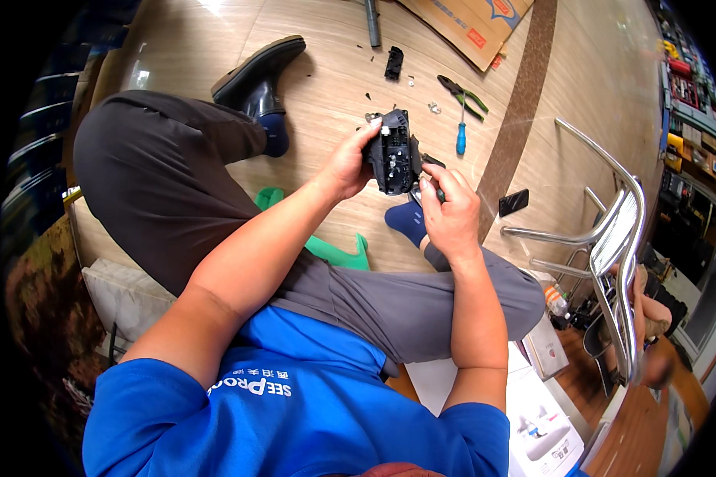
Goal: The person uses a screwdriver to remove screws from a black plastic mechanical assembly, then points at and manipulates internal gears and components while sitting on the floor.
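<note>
My left hand [348,163] is closed round the left side of a black plastic housing [392,155]. Its exposed inner face shows small metal parts and one white piece. At the housing's lower right, my right hand [452,208] is closed with thumb and fingers pinched round a small tool [441,194]. Dark green and metallic bits of the tool show by the fingertips; its exact kind is hidden. A separate black plastic part [394,63] lies on the floor beyond the housing.
Green-handled pliers [463,95] and a blue-handled screwdriver [461,137] lie on the tiled floor, near small loose pieces [433,107]. A black phone [513,203] rests at right, before a chrome-framed chair [612,215]. Cardboard [461,28] is at the back, a black boot [262,75] at left.
</note>
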`<state>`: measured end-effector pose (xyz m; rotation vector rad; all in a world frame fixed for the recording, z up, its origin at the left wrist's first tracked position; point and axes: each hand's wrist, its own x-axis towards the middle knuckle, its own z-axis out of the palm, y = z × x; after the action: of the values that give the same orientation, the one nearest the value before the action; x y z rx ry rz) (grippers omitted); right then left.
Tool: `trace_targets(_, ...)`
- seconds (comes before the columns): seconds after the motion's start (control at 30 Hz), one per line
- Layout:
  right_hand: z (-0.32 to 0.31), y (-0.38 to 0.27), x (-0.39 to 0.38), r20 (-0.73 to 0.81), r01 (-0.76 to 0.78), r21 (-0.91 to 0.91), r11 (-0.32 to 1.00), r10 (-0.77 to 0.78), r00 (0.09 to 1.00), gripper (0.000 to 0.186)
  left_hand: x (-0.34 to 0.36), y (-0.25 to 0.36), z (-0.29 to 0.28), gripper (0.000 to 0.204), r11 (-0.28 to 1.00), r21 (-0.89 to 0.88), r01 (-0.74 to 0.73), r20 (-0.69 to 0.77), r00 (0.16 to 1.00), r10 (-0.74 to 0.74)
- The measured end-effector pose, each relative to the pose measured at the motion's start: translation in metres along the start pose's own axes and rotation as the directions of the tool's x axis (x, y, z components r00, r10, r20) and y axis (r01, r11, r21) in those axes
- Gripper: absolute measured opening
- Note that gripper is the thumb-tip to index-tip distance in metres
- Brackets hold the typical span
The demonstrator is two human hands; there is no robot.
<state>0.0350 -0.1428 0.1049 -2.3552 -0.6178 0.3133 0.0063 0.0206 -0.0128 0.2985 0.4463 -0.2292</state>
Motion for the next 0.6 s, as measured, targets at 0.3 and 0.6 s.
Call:
trace_targets(0.3,0.003,0.004,0.000,0.009,-0.018,-0.011,1.000,0.018,1.000,0.021,0.007,-0.006,-0.016,0.045,0.996,0.065,0.057,-0.071,0.996,-0.052)
trace_targets(0.6,0.004,0.000,0.001,0.028,-0.031,-0.022,0.999,0.032,0.999,0.020,0.006,-0.006,-0.016,0.044,0.996,0.078,0.041,-0.068,0.997,-0.036)
